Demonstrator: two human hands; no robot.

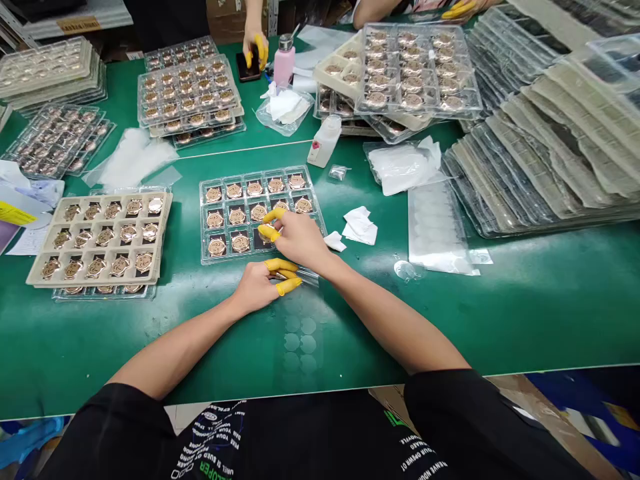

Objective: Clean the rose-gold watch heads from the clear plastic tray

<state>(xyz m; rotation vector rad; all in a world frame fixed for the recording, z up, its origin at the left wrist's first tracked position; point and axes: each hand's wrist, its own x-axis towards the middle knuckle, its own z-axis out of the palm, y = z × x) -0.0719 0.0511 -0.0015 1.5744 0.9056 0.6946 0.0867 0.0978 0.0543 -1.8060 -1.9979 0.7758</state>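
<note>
My right hand, with yellow finger cots, pinches a round rose-gold badge between thumb and forefinger. The badge sits in a lower cell of a transparent plastic tray, which holds several similar badges on dark backing. My left hand, also wearing yellow cots, lies at the tray's front edge. Its curled fingers seem to grip a strip of transparent film. Below that hand, a transparent sheet of round stickers lies on the green workbench.
A beige tray of badges stands to the left, with more loaded trays behind. Tall stacks of trays fill the right side. Nearby are white wipes, a white bottle and a pink bottle. A co-worker's hand works across the bench.
</note>
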